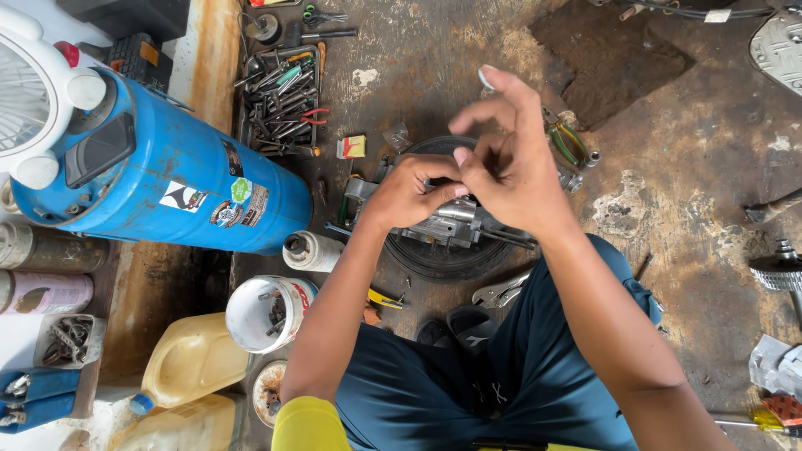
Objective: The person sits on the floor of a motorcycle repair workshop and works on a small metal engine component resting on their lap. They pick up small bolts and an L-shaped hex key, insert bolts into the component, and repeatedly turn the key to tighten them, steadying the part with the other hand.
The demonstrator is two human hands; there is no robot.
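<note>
My left hand (411, 190) and my right hand (505, 159) meet fingertip to fingertip above a grey metal engine part (451, 224) that rests on a black tyre (443, 255) on the floor. The left fingers curl closed around something small that is hidden from me. My right hand pinches at the same spot, its index finger raised. A small pale ring-like piece (485, 79) shows just beyond the right fingertips; I cannot tell if it is held.
A blue cylinder tank (167, 179) lies at the left. A tray of tools (282, 104) sits behind it. A white bucket of bolts (266, 313), yellow jugs (194, 361), pliers (568, 144), locking pliers (499, 294) and a gear shaft (781, 271) lie around.
</note>
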